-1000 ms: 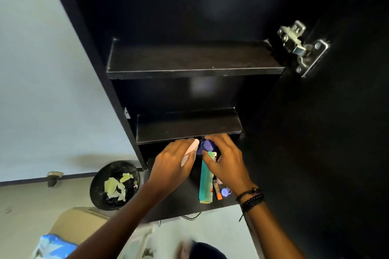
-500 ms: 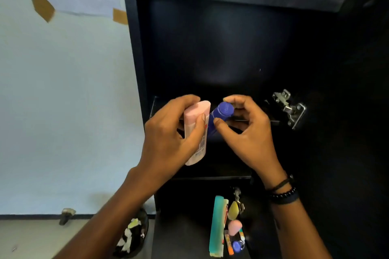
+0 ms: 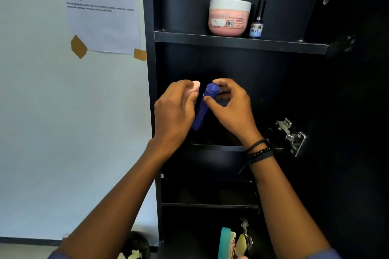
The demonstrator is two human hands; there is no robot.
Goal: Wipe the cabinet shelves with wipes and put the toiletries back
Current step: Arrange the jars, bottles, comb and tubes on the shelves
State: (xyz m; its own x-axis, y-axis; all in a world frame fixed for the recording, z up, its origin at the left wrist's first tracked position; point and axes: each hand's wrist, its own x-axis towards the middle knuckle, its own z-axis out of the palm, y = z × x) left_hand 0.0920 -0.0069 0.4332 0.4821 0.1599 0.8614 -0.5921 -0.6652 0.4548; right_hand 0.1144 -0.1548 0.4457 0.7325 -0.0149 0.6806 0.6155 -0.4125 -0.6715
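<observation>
We logged both hands raised in front of the cabinet's (image 3: 152,94) mid compartment, each w/ one toiletry. Left hand (image 3: 174,111): fingers curled round a pink tube (image 3: 196,86), thumb across its front, only the rounded top end showing. Right hand (image 3: 231,109): thumb + forefinger pinched a blue tube (image 3: 203,107) just under its cap, other fingers curled loosely behind. The blue tube was tilted, cap up-right, bottom end hidden behind the left palm. The 2 tubes sat just beside each other; touching or not, we couldn't tell. Neither rested on the middle shelf (image 3: 212,147) below them.

Our read: one item per hand meant a pair carried in one trip, and the light pinch near the cap looked like prep for standing that tube upright on the shelf. So put-back phase, partly done.

The top shelf (image 3: 299,46) carried a pink jar (image 3: 229,21) w/ white lid and a small dark-capped bottle (image 3: 256,27) just beside it, both upright. The lower shelf (image 3: 210,205) was too dim to read. At the bottom lay a teal comb (image 3: 225,242) and a yellowish sponge-like piece (image 3: 241,242), prob awaiting return.

Shelves were matte black, hard, flat; wet or dry we couldn't tell. A metal hinge (image 3: 291,135) sat at right. At left was a pale wall (image 3: 52,132) w/ a printed sheet (image 3: 105,17) taped on, and a bin (image 3: 135,246) stood by the cabinet foot. Beaded bracelets (image 3: 259,151) were on the right wrist.
</observation>
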